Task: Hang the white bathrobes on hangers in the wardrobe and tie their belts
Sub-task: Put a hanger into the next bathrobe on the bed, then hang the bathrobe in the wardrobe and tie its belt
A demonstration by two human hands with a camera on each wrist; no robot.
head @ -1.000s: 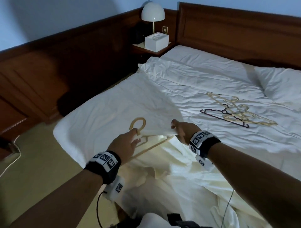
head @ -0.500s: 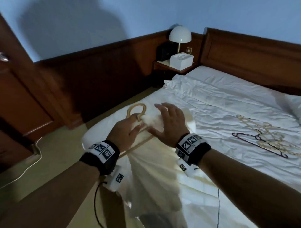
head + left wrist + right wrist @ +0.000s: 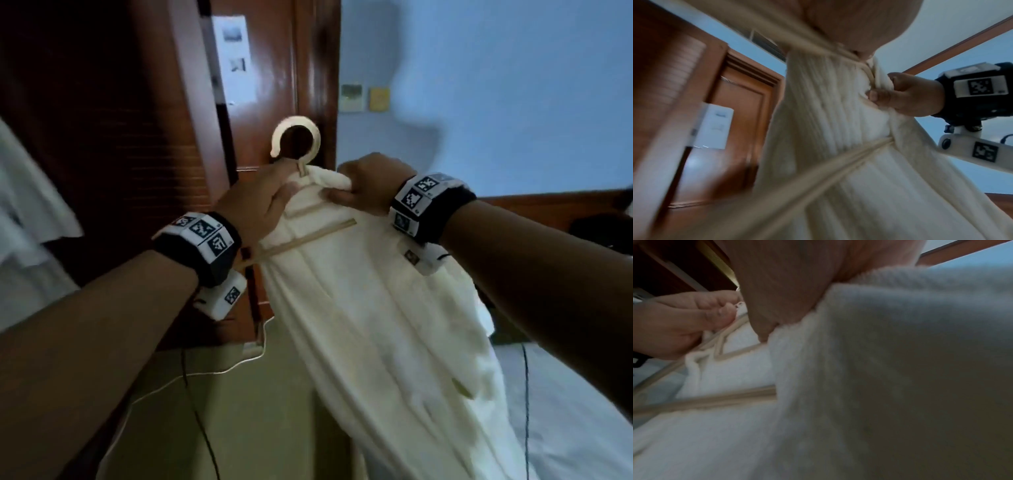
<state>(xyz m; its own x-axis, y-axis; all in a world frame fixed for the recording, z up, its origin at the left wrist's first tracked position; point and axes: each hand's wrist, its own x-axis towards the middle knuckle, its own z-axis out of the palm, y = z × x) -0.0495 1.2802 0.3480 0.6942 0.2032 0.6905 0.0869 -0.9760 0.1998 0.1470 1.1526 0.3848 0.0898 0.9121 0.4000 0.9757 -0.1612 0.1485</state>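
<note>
Both hands clamp: left hand (image 3: 255, 202) on hanger (image 3: 297, 147) neck, right hand (image 3: 368, 183) on bathrobe (image 3: 370, 325) collar. Carry step; next hook wardrobe rail, likely 10 o'clock.

White bathrobe (image 3: 370, 308) of ribbed, fuzzy terry cloth, matt pale wooden hanger (image 3: 296, 144) inside it, glossy reddish wooden door (image 3: 270, 85) behind, paper notice (image 3: 234, 58) on the door

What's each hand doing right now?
Left hand: grips the hanger at its neck.
Right hand: grips a bunch of the robe near the collar.
</note>
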